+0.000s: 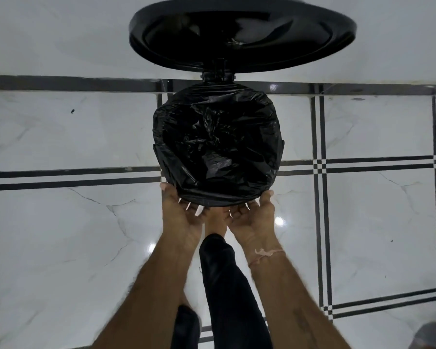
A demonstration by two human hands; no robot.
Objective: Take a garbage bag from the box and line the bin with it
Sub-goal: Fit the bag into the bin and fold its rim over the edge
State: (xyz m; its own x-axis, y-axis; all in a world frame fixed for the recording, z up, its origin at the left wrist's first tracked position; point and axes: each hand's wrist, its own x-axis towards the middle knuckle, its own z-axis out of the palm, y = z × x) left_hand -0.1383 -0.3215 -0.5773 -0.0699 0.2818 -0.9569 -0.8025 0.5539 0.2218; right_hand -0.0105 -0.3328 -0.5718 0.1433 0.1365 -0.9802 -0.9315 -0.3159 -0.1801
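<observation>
Both hands, left hand (180, 217) at seven o'clock, right hand (256, 217) at five, cup the bag (217, 142)-lined bin's (156, 149) rim, fingers spread, grasping nothing.

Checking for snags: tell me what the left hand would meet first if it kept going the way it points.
The left hand would meet the black garbage bag folded over the bin's near rim; its fingers look already against it.
</observation>
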